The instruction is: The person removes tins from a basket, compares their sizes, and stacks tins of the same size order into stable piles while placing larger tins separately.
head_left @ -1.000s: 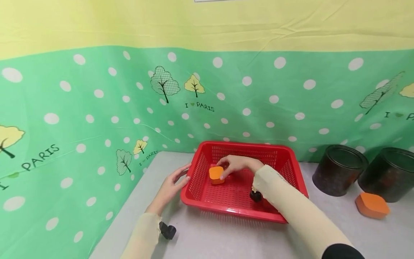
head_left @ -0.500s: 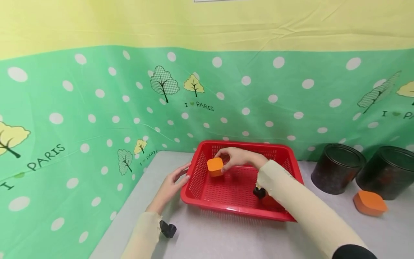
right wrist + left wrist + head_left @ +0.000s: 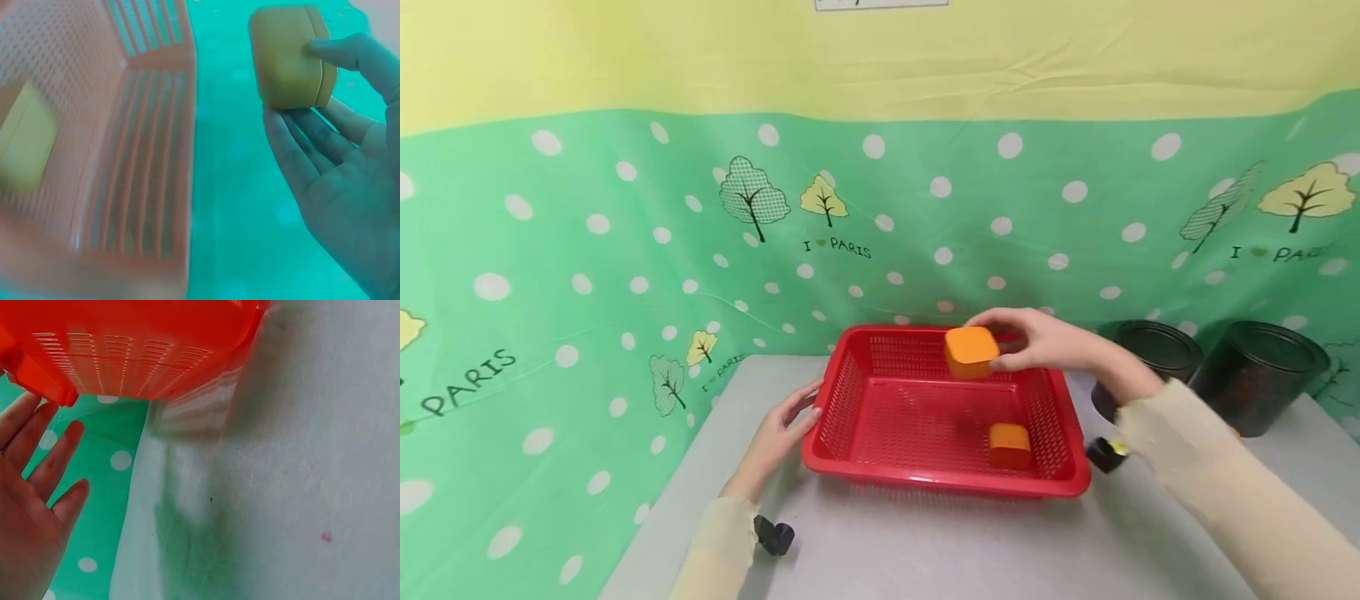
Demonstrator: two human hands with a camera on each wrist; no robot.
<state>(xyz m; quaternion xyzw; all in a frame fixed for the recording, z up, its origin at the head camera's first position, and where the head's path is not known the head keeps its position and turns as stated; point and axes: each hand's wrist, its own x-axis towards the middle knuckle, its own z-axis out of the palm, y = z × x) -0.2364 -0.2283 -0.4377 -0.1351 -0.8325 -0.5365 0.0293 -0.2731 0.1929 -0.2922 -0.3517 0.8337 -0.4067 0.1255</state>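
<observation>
My right hand (image 3: pixel 1037 340) pinches a small orange box (image 3: pixel 972 350) with rounded corners, raised over the back right part of the red basket (image 3: pixel 925 477). In the right wrist view the thumb presses one side of that orange box (image 3: pixel 287 59), the fingers support it from below, and a seam runs near one end. A second orange box (image 3: pixel 1009 447) lies in the basket's front right corner. My left hand (image 3: pixel 775 442) touches the basket's left rim. From the left wrist, the fingers of that left hand (image 3: pixel 31 487) look extended, tips right at the rim.
Two dark cans stand right of the basket; the near can (image 3: pixel 1157 346) is partly covered by my right forearm, while the far can (image 3: pixel 1258 379) shows more fully. A green dotted cloth (image 3: pixel 925 208) hangs behind the pale table (image 3: pixel 880 550).
The right hand has lifted the orange box from the basket's left side and carried it up and right. The second box in the basket is uncovered. The left hand stays at the rim.
</observation>
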